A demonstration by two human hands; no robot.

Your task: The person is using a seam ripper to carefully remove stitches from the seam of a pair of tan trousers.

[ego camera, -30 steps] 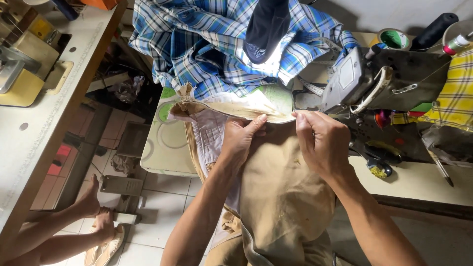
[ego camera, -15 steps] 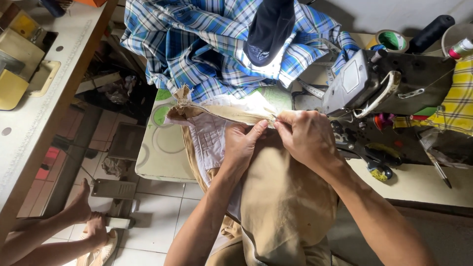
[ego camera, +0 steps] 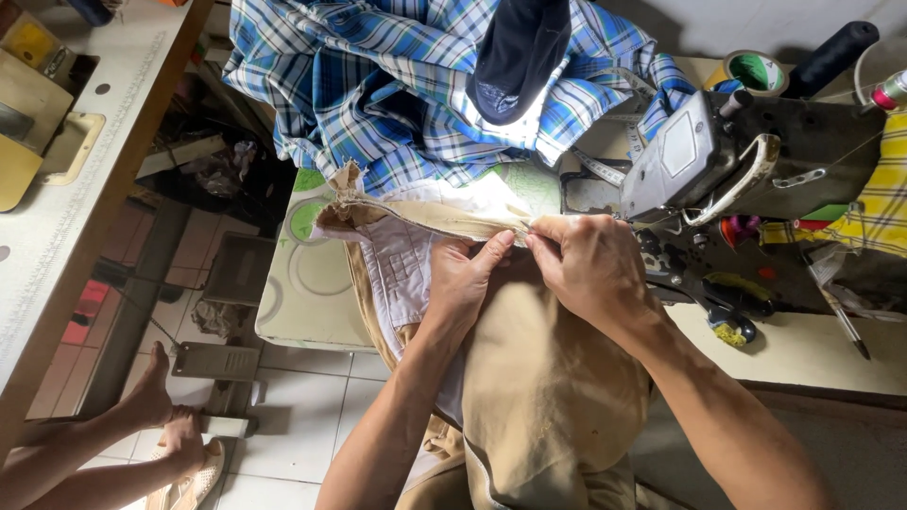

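Both hands' fingers (ego camera: 548,244) pinch shut on the tan trousers' (ego camera: 548,397) waistband edge.

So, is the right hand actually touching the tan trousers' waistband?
Touching. The head view shows the right hand with its fingers pinching the folded waistband edge of the tan trousers, beside the left hand.

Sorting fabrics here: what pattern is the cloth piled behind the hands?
Blue and white plaid cloth, clearest in the head view.

Left hand (ego camera: 465,283): bare, no ring or glove visible.
Right hand (ego camera: 588,267): bare, no ring visible.
Forearms: both uncovered back to the frame edge; no sleeve, watch or band in view.
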